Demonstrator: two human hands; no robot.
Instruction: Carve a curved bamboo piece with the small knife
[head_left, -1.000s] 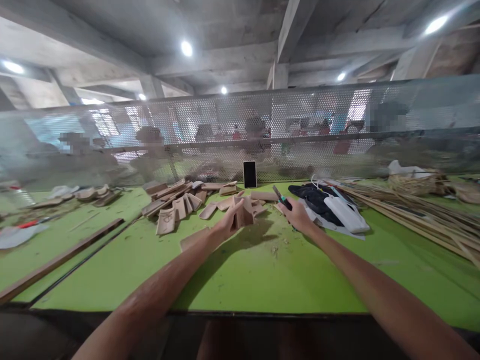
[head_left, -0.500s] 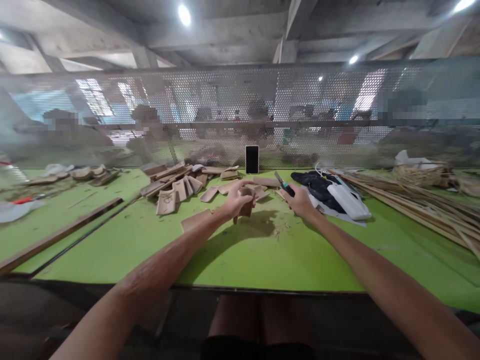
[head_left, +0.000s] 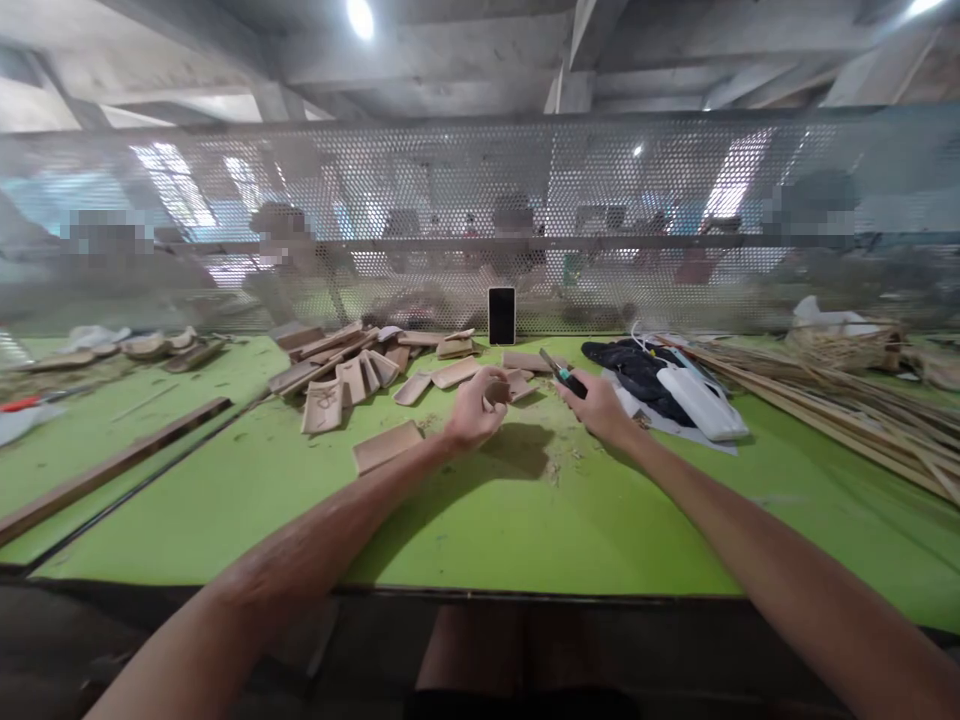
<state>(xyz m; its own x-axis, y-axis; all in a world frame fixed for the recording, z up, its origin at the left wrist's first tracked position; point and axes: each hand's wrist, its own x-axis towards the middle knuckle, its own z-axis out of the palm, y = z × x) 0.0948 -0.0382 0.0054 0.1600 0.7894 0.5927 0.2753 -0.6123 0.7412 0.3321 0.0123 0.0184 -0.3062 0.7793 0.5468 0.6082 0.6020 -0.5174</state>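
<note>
My left hand (head_left: 472,412) is closed around a small curved bamboo piece (head_left: 497,392), held up over the green table with its shadow falling to the right. Part of that piece is hidden by the fingers. In my right hand (head_left: 601,408) is a knife (head_left: 571,381) with a black and teal handle, its blade pointing up and to the left. The blade is apart from the bamboo piece. Small shavings (head_left: 555,470) lie on the table between the hands. A flat bamboo piece (head_left: 388,447) rests just left of my left hand.
A heap of bamboo pieces (head_left: 330,365) lies at the back left, and a phone (head_left: 502,316) stands against the perforated screen (head_left: 442,200). To the right are black cloth (head_left: 637,372), a white device (head_left: 701,402) and long bamboo strips (head_left: 810,410). A wooden bar (head_left: 112,465) lies left.
My left hand has turned the bamboo piece, which now shows less below the fingers. The knife remains in my right hand, nearly in place. The view has shifted slightly.
</note>
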